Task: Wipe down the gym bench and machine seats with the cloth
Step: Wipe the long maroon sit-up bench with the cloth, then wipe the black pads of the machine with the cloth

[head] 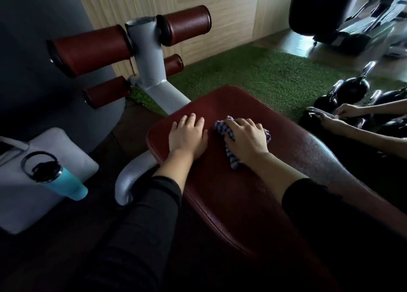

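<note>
A dark red padded gym bench [231, 192] runs from the lower right toward the middle of the head view. My left hand [187, 135] lies flat on its far end, fingers straight. Beside it, my right hand [246, 137] presses a crumpled blue-and-white checked cloth [231, 157] onto the pad, fingers spread over it. Cloth ends stick out at the fingertips and below the palm. Past the bench end stands a grey post [147, 55] with several red roller pads [92, 49].
A teal bottle with a black lid [59, 179] stands by a grey bag [44, 181] at left. Green turf [253, 75] lies beyond the bench. At right, another person's hands [339, 115] touch black kettlebells [350, 91]. A mirror [356, 9] reflects machines.
</note>
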The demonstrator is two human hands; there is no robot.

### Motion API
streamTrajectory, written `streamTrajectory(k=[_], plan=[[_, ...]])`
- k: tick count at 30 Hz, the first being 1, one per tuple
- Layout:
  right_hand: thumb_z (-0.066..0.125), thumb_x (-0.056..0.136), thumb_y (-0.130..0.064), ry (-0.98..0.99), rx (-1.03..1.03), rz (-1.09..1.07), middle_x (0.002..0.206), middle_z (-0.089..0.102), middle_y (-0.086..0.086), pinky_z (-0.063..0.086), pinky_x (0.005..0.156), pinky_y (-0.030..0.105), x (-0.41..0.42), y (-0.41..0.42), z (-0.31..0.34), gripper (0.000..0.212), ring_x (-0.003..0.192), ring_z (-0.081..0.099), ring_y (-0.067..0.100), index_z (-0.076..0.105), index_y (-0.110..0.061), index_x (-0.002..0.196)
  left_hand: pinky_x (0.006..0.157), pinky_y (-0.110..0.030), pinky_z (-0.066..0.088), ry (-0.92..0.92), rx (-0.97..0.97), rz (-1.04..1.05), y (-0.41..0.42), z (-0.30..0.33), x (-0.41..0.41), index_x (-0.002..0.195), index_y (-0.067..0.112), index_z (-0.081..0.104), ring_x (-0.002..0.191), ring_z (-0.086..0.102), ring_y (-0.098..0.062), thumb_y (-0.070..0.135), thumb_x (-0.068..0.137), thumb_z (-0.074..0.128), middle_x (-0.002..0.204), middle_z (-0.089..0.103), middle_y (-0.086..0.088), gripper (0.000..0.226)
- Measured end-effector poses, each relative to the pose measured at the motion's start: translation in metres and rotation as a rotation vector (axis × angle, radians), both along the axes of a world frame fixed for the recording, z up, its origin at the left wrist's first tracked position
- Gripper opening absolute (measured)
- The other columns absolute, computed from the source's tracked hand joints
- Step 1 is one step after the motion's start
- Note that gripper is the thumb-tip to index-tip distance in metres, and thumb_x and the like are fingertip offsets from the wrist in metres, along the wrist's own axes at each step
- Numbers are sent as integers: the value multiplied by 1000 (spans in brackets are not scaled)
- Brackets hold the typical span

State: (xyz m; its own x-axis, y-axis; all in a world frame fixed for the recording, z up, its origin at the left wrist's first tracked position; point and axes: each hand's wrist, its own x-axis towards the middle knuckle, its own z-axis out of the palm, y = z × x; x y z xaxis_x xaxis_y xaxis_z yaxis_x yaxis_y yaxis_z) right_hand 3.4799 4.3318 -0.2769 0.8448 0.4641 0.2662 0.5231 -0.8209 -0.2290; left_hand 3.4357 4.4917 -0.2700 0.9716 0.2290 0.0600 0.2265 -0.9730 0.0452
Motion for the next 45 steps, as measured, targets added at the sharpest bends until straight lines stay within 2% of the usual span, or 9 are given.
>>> streamTrajectory(k=[3,7,12,16,23,28,34,40,45], plan=[[53,89,-34,96,-74,-28,121,62,2,43,86,38,-12,-7,22,44,115,54,25,53,-21,131,103,-42,36,70,-75,-19,-19,21,-11,147,25,35,133,38,-29,33,99,37,146,43,-3,49],[44,93,-45,235,-137,-71,112,65,-2,46,77,37,-36,-29,67,32,107,59,25,56,-24,115,89,-39,43,202,-144,-48,-50,60,-34,146,25,36,117,52,-30,28,100,36,133,51,-4,47],[40,94,-50,331,-173,-126,108,65,-1,47,77,37,-82,-74,149,35,103,61,26,57,-25,110,104,-46,35,282,-33,-60,-97,138,-70,142,20,42,117,55,-31,15,102,32,129,56,-5,42],[45,92,-52,365,-191,-166,108,63,-2,50,77,37,-128,-120,231,35,103,61,24,57,-27,114,102,-43,36,333,-25,-118,-140,226,-108,132,17,49,116,56,-30,18,101,39,125,58,-5,32],[43,93,-53,400,-218,-339,114,63,-4,47,76,33,-223,-186,358,36,105,60,21,56,-31,118,106,-48,32,442,-91,-248,-218,354,-184,132,17,48,120,54,-31,21,99,35,129,57,-7,36],[45,91,-50,435,-173,-540,117,63,-2,46,79,34,-277,-216,393,38,110,58,22,53,-30,123,109,-50,28,491,-40,-446,-260,383,-204,145,17,36,126,49,-31,22,101,34,139,52,-7,45],[42,93,-46,462,-49,-917,118,64,0,45,80,33,-363,-262,404,39,111,58,24,51,-28,127,110,-50,29,530,80,-777,-332,397,-247,146,15,34,128,48,-32,27,100,35,142,48,-7,47],[43,92,-45,529,34,-1329,124,61,1,44,85,33,-484,-340,407,46,115,55,25,45,-31,136,107,-47,29,518,213,-1201,-440,408,-346,145,18,35,126,49,-32,27,100,35,141,49,-6,46],[40,94,-42,555,167,-1636,127,59,0,43,89,37,-605,-418,411,46,119,52,24,42,-32,138,100,-46,36,468,290,-1509,-534,414,-454,138,18,41,118,55,-32,26,97,40,133,55,-6,42]])
